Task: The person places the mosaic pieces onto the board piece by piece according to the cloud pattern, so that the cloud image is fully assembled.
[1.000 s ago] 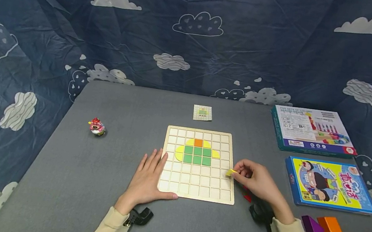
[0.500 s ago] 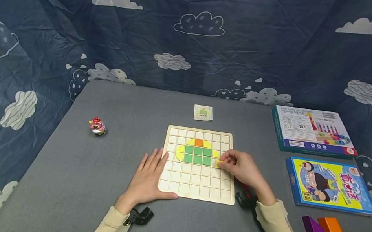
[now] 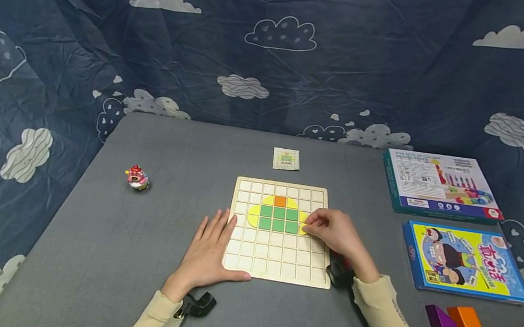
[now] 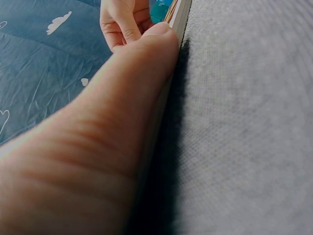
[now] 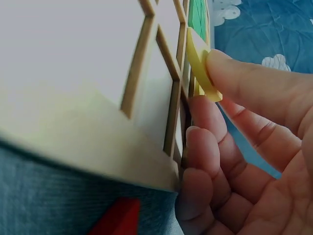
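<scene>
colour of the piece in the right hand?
Yellow; the piece shows best in the right wrist view, pinched by the right hand.

Right hand [image 3: 335, 234] moves from the board's [image 3: 277, 266] right edge inward, bringing yellow piece [image 5: 199, 63] to the cell beside the green tiles [image 3: 278, 219].

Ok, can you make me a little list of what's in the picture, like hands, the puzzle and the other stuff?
left hand: flat on the table, fingers against the wooden grid board
right hand: pinches a yellow piece at the board, beside the green squares
orange square: above the green ones
pattern card: behind the board
toy figure: far left
two boxes: right side
purple and orange blocks: near right
</scene>
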